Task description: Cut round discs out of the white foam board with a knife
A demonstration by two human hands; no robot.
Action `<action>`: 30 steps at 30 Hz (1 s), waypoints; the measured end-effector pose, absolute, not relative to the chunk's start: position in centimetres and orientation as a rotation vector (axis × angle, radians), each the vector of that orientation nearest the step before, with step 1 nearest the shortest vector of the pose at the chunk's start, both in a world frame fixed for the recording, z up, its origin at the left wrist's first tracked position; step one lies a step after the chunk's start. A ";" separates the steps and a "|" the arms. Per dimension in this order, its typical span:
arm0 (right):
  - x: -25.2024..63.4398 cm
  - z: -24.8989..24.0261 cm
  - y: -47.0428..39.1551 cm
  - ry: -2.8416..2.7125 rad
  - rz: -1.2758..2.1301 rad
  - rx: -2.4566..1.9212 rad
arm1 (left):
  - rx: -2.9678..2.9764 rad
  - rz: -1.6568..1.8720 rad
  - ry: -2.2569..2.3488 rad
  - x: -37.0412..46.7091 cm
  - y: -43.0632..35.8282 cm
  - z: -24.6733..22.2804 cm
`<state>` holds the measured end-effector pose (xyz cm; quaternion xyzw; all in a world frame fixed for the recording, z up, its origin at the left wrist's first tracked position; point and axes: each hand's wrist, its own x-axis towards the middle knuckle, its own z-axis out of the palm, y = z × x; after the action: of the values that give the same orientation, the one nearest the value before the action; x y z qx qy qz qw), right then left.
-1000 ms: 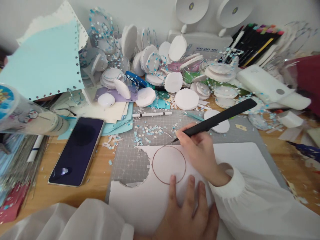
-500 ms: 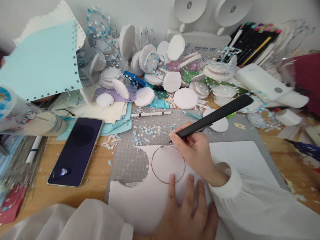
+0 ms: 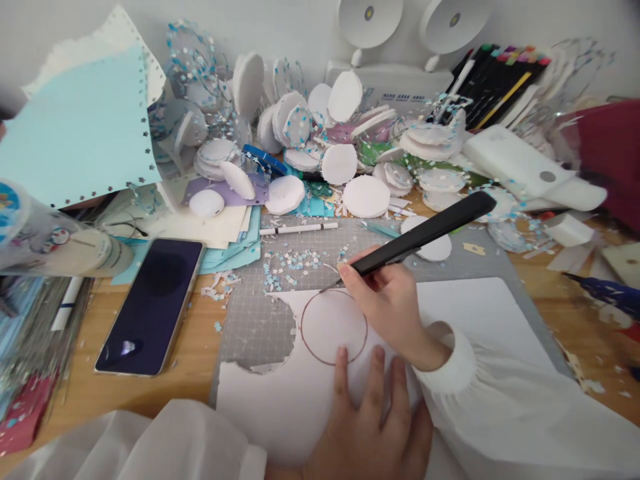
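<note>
My right hand (image 3: 387, 300) grips a long black tool (image 3: 425, 230), which slants up to the right; its thin metal tip meets the top of a brown circle outline (image 3: 302, 327) on a white sheet (image 3: 265, 403). My left hand (image 3: 373, 423) lies flat on that sheet with its fingers spread, one fingertip just inside the circle's lower edge. Curved notches cut into the sheet's left part show the grey cutting mat (image 3: 257, 320) beneath. Small blue and white star pieces (image 3: 290, 263) are scattered above the sheet.
A dark phone (image 3: 150, 307) lies at left, near a cup (image 3: 55, 233). White discs (image 3: 367, 196) are heaped along the back beside a white lamp base (image 3: 395, 87). A white pen (image 3: 300, 229) rests on the mat, and markers (image 3: 495, 87) stand at back right.
The tool's tip has shifted slightly left along the top of the circle. My left hand stays flat in the same place on the sheet, while the whole view has moved a little.
</note>
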<state>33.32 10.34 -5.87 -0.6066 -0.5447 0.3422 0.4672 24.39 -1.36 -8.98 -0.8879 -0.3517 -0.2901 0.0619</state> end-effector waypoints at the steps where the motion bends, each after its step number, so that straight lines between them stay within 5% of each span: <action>1: 33.3 -5.9 10.3 -1.334 0.840 -1.490 | -2.679 -0.881 -1.061 24.4 -1.4 -9.0; 30: 33.6 -5.8 10.5 -1.273 0.605 -1.552 | -2.701 -0.857 -1.049 24.3 -1.7 -9.1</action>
<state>33.59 10.46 -5.80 -0.6416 -0.5262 0.2500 0.4990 24.30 -1.68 -9.15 -0.8924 -0.3465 -0.2830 0.0598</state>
